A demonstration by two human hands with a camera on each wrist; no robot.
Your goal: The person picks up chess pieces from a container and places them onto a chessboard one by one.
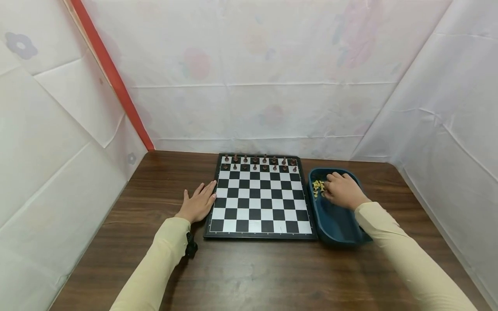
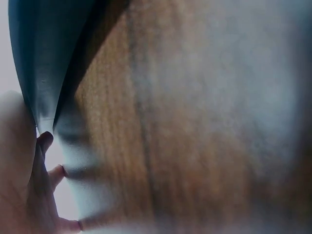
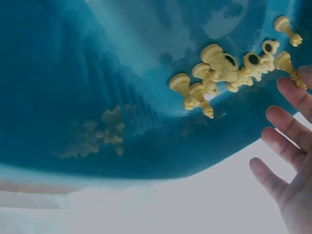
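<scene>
A chessboard (image 1: 260,196) lies on the table, with two rows of dark brown chess pieces (image 1: 254,160) standing along its far side. Against the board's left edge rests my left hand (image 1: 198,203), its fingers spread and straight; the left wrist view shows part of it from low down. My right hand (image 1: 342,190) reaches into a blue tray (image 1: 336,224) to the right of the board. In the right wrist view, thumb and index finger pinch a yellow chess piece (image 3: 283,62) by its narrow end. Several more yellow chess pieces (image 3: 222,68) lie in a heap beside it.
The brown wooden table (image 1: 249,272) reaches up to white patterned sheeting (image 1: 249,108) at the back and both sides. A red strip (image 1: 113,77) runs down the back left corner. The tray's raised rim (image 1: 311,203) stands close beside the board's right edge.
</scene>
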